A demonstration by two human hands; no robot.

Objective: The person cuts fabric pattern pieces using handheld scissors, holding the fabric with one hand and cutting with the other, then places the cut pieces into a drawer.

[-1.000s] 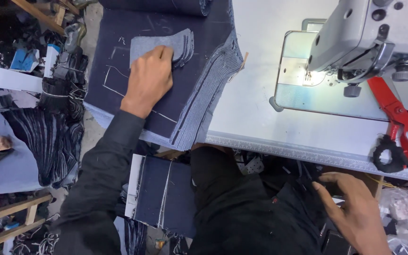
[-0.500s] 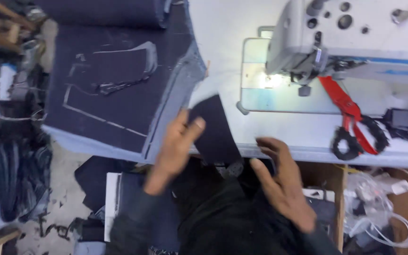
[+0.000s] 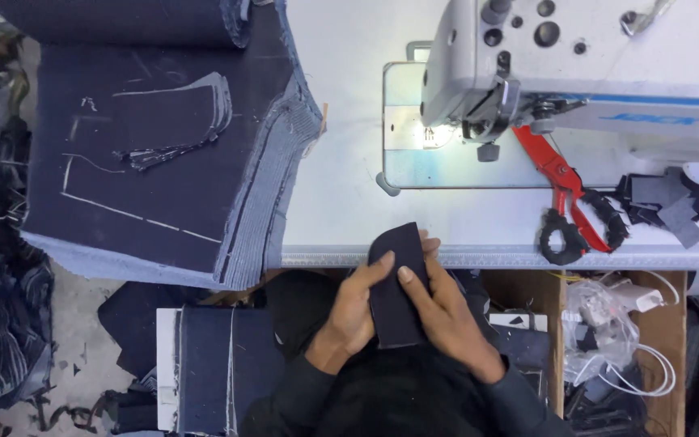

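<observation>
The step in hand was the readying of one dark denim piece (image 3: 396, 283) at the near edge of the worktop (image 3: 341, 194), in front of the sewing machine (image 3: 576, 57). The piece was held upright-lengthwise between both hands, its far end lying over the worktop's edge, its near end above the lap.

The left hand (image 3: 355, 311) lay along the left side of the piece, thumb on top near the far end, fingers curled beneath; its grip was clamped on the piece. The right hand (image 3: 446, 311) lay along the right side, thumb pressing the face of the cloth, fingertips showing past the far edge; its grip was likewise closed on the piece. Both wrists were bent inward, forearms converging from the body.

In judgement, the next move called for a flat, aligned piece carried far and right to the lit needle plate (image 3: 414, 133), with the edges kept square.

The stack of denim panels (image 3: 163, 154) with chalk lines lay well apart to the left. The red scissors (image 3: 568, 190) lay to the right, near the cloth scraps (image 3: 665, 202).
</observation>
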